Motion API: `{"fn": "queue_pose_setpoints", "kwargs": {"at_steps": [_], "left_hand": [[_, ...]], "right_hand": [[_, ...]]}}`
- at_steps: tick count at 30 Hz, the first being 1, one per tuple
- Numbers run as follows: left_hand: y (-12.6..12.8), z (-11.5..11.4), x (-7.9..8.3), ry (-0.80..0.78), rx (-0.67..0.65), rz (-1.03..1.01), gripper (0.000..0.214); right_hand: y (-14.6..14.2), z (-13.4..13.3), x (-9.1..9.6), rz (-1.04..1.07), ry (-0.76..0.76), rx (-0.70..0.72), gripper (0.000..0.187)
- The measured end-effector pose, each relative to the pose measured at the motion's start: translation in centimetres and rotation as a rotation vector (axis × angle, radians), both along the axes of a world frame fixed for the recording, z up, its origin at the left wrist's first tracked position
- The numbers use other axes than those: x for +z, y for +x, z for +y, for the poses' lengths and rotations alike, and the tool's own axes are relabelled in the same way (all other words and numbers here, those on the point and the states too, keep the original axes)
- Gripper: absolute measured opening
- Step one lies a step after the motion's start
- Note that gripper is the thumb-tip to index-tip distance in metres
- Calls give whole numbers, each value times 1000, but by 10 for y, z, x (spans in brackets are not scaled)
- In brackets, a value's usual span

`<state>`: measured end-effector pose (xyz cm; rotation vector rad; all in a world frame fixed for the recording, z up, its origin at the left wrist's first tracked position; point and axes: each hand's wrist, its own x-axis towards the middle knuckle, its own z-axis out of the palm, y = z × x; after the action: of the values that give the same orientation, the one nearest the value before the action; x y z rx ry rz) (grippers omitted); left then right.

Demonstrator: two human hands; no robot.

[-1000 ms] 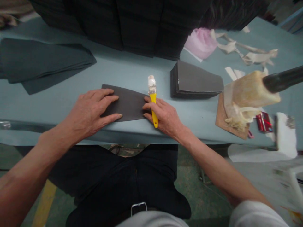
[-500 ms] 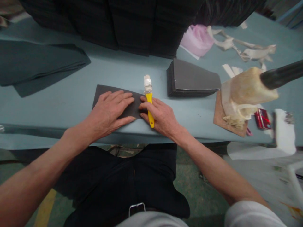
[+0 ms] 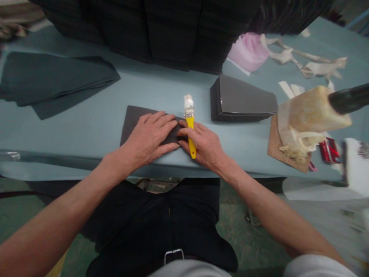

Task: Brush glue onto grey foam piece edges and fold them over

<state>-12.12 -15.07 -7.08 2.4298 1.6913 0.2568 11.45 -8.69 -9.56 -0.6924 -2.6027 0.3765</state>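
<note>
A dark grey flat panel (image 3: 132,120) lies near the front edge of the table. My left hand (image 3: 152,134) rests flat across it, fingers stretched out and thumb apart. Against the panel's right end, my right hand (image 3: 206,144) presses its fingertips down while gripping a paintbrush (image 3: 191,134). The brush has a yellow handle, and its bristles, coated in white, point away from me. The left thumb tip almost meets the right fingertips. Both hands cover much of the panel's right part.
Right of my hands sits a stack of dark grey panels (image 3: 245,96). Beyond it is a crusted pale container (image 3: 314,107) on a brown board (image 3: 273,142), beside a red packet (image 3: 329,150). Dark folded cloth (image 3: 63,80) lies left. Tall black stacks (image 3: 173,34) line the back.
My left hand has slid right along the panel, closer to my right hand. The right hand keeps its hold on the paintbrush. The whole view has shifted slightly.
</note>
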Motion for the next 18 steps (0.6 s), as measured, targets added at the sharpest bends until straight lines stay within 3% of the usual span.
{"fn": "queue_pose_setpoints", "kwargs": {"at_steps": [10,18], "left_hand": [[6,-1,2,48,11,-5,62],[-23,-8,-4,27,28,47,70]], "right_hand": [[0,-1,-2,25,81,2,13],[2,-1,2,13,92,5,12]]}}
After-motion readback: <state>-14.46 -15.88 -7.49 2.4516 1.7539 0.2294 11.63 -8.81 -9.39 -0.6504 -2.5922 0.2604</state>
